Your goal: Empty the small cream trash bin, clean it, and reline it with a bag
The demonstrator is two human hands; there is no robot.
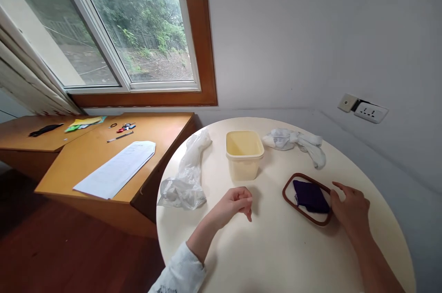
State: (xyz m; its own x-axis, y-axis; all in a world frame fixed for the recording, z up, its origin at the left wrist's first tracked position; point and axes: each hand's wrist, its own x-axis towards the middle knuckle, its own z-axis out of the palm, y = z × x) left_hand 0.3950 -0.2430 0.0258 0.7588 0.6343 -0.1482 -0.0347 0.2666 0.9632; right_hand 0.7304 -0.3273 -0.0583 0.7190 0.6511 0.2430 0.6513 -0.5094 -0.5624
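Note:
My left hand (233, 205) is over the round table, just in front of a pale yellow plastic tub (244, 167). Its fingers are curled in, and nothing shows in them. At the right, my right hand (350, 205) has thumb and forefinger apart, with the thumb at the right edge of a brown-rimmed lid (300, 212). Whether the thumb touches the rim I cannot tell. A dark purple folded cloth (311, 196) lies inside that rim. The tub stands upright without a cover, and its visible inside walls are bare.
A crumpled clear plastic bag (188, 173) lies on the white table (276, 256) at left. Another twisted plastic bag (293, 142) is behind the tub at right. Beside the table, a wooden desk (165, 132) holds papers (115, 169), a pen (119, 137) and keys (126, 127).

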